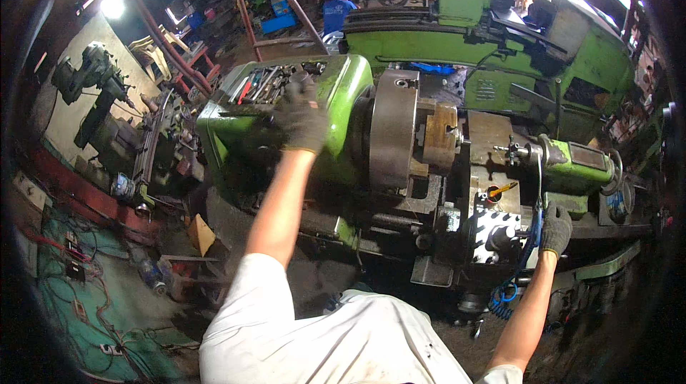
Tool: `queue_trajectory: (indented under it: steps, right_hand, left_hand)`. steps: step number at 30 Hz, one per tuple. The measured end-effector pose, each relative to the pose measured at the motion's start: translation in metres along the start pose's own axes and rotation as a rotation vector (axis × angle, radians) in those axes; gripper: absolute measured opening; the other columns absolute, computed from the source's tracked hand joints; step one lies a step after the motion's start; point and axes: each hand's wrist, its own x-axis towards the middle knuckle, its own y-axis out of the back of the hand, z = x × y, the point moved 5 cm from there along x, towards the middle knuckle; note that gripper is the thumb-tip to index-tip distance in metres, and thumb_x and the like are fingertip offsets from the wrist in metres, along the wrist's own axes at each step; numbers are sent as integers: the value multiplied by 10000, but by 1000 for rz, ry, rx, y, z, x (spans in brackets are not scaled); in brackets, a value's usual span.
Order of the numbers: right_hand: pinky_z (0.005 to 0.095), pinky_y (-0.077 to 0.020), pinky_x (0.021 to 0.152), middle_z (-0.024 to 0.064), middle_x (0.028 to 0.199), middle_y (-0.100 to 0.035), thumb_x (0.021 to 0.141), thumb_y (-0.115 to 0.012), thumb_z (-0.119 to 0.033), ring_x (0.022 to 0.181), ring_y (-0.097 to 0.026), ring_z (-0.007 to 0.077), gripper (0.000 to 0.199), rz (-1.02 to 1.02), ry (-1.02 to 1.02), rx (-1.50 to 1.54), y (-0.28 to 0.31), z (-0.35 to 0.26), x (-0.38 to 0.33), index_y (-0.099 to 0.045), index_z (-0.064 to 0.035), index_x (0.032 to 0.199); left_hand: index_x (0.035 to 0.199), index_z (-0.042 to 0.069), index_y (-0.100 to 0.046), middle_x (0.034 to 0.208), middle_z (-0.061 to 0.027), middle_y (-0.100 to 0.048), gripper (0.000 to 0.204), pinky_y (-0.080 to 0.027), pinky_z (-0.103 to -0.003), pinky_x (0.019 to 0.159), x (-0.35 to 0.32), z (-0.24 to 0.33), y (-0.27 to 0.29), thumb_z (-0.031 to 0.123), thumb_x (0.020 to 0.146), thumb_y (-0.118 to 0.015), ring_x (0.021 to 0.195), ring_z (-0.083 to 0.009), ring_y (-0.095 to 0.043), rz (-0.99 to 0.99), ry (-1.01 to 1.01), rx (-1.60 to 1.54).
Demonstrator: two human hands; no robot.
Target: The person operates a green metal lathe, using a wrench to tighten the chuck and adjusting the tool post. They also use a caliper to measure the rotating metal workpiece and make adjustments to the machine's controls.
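My left hand (pixel 306 121), in a dark work glove, is over the green headstock (pixel 341 101) of a lathe, beside the tools on its top. Motion smears its fingers, so whether it grips anything is unclear. My right hand (pixel 556 229), also gloved, is closed around what looks like an air blow gun (pixel 539 194) with a long thin nozzle pointing up. A blue coiled hose (pixel 506 294) hangs below it. Between my hands, the large chuck (pixel 394 130) holds a brownish metal block (pixel 440 134). The green tailstock (pixel 577 162) stands just beyond my right hand.
Wrenches and other hand tools (pixel 261 86) lie on the headstock. A yellow-handled tool (pixel 502 189) rests on the carriage near the tool post (pixel 500 236). Behind is another green lathe (pixel 421 48), with a person in blue (pixel 336 13) farther off. Cables (pixel 96 298) cross the floor at left.
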Motion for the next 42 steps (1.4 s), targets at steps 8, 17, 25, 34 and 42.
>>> queue_trajectory:
  steps: [8, 17, 25, 34, 42]
  right_hand:
    - [461, -494, 1007, 263, 1232, -705, 999, -579, -416, 1159, -665, 421, 501, -61, -55, -89, 1, -1, -1, -735, 22, 1184]
    - [493, -486, 987, 304, 1199, -686, 981, -574, -479, 1128, -649, 462, 559, -102, 2, -215, -17, 47, 30, -707, 24, 1183]
    - [451, -531, 866, 235, 1028, -743, 987, -635, -419, 971, -703, 433, 435, -75, 34, -81, -15, 60, 28, -760, -9, 1062]
    - [470, -520, 935, 241, 1073, -737, 962, -629, -393, 1042, -691, 418, 421, 11, 6, -222, -3, 27, 12, -770, -2, 1033]
    - [493, -507, 925, 248, 1076, -726, 965, -617, -415, 1041, -672, 437, 442, 43, -72, -262, 9, -11, -5, -765, 0, 990]
  left_hand:
    - [975, 27, -768, 972, -257, -722, 518, -533, -585, 860, 13, -72, -18, 441, 1013, -460, 892, -467, -708, -360, 178, 252]
    - [1099, -26, -721, 1010, -344, -706, 606, -541, -573, 859, -3, -18, -6, 531, 968, -524, 962, -486, -705, -401, 309, -125]
    - [1156, -12, -636, 1168, -279, -620, 328, -467, -521, 1000, -275, 28, -122, 274, 1003, -586, 1095, -468, -586, -587, 293, -685]
    - [1409, 121, -533, 1360, -175, -597, 570, -448, -539, 1072, -597, -3, -225, 417, 940, -666, 1289, -386, -522, -1039, 1151, -231]
    - [1071, 174, -681, 1059, -68, -633, 302, -519, -515, 914, -602, -5, -250, 449, 948, -651, 974, -282, -593, -1016, 1933, -1022]
